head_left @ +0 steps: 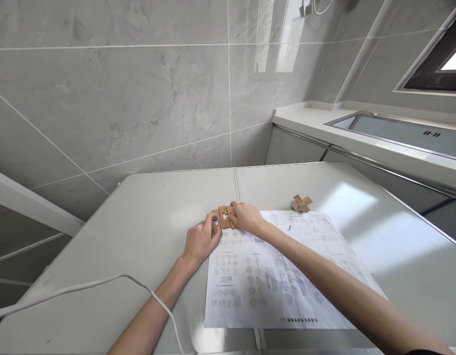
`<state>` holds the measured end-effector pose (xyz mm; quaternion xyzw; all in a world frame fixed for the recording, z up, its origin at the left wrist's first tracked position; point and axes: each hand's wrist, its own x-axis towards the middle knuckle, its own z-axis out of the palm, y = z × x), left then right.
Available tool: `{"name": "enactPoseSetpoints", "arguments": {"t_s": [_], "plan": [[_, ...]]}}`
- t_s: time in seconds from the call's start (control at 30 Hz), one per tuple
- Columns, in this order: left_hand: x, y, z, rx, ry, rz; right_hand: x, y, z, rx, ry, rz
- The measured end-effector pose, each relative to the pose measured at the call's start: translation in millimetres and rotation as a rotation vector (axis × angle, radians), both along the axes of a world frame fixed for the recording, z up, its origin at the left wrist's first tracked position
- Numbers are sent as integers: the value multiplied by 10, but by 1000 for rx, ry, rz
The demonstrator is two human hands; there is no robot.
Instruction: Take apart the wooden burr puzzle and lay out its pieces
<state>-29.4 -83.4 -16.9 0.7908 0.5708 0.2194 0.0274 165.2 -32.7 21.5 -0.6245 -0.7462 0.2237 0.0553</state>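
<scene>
1. Between our two hands is a row of flat, tan wooden pieces with cutouts (224, 217), at the upper left edge of the paper; we cannot tell whether it is raised.
2. Our left hand (203, 239) pinches the row's left end between thumb and bent fingers, its forearm slanting up from below.
3. Our right hand (247, 217) holds the right end, palm down, fingers curled; its forearm reaches diagonally across a large white printed paper sheet (246, 296).
4. To the right of that hand, we see a brown, cross-shaped wooden assembly (302, 203) near the sheet's upper edge.
5. Below our left hand, a thin white cable (113, 277) crosses the forearm.
6. Under both hands spreads a glossy pale-grey worktop (165, 202).
7. Far right of our right hand, a white counter (298, 116) frames a metal-rimmed grey inset (394, 131).
</scene>
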Motion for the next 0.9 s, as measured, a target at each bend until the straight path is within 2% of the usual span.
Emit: {"name": "enactPoseSetpoints", "arguments": {"t_s": [0.13,0.23,0.33,0.43,0.53,0.6,0.67,0.77,0.9], "plan": [[-19,28,42,58,-62,-43,52,-99,-32,53,99,18],[-52,68,21,52,-106,-111,157,-276,-28,99,196,18],[-98,111,-47,-22,-162,-191,353,-601,-8,108,298,17],[-130,169,-94,-81,-182,-213,643,-1044,-11,78,386,-5],[-121,260,-71,-119,-177,-243,967,-1504,-77,16,644,-162],[-90,333,-29,-163,-172,-255,1149,-1772,-155,39,717,-230],[-51,400,14,-200,-170,-259,1277,-1991,-246,112,760,-368],[-4,461,53,-222,-166,-275,1375,-2214,-392,171,805,-500],[12,450,67,-224,-167,-280,1428,-2326,-568,187,812,-502]]}}
